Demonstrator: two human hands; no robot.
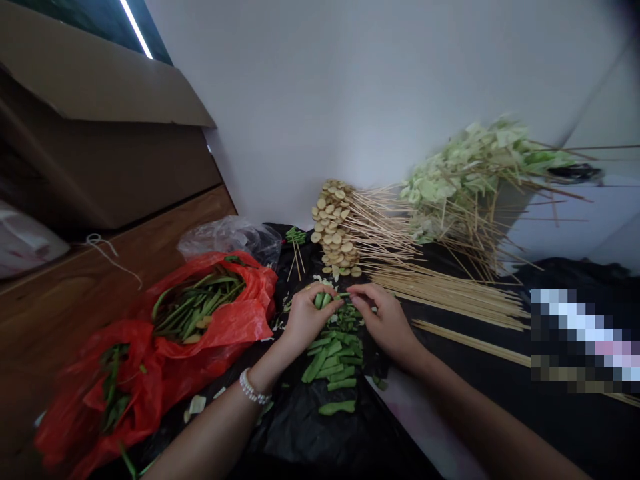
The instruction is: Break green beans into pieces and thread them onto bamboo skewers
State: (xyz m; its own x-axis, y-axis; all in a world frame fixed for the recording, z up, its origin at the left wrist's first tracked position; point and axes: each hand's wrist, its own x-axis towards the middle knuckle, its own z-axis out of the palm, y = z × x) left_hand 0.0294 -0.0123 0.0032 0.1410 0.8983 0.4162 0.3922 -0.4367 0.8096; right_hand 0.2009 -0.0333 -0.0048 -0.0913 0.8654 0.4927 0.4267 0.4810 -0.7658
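Cut flat green bean pieces [327, 301] are gripped between the thumb and fingers of my left hand [306, 317], which wears a pearl bracelet [253, 388]. Close on its right, my right hand [383, 320] is closed in a pinch on a thin stick, apparently a bamboo skewer [343, 295], whose tip points at those pieces. Most of the skewer is hidden by my fingers. Below both hands, more cut green beans [333, 360] lie in a loose row on black plastic sheeting [295, 427].
Red plastic bags [225, 333] of green beans stand on the left, before a cardboard box [110, 160]. Skewered potato slices [335, 227] and skewered cabbage leaves [465, 167] are stacked by the wall. Bare skewers [455, 293] lie at right; a few bean skewers [296, 237] lie behind my hands.
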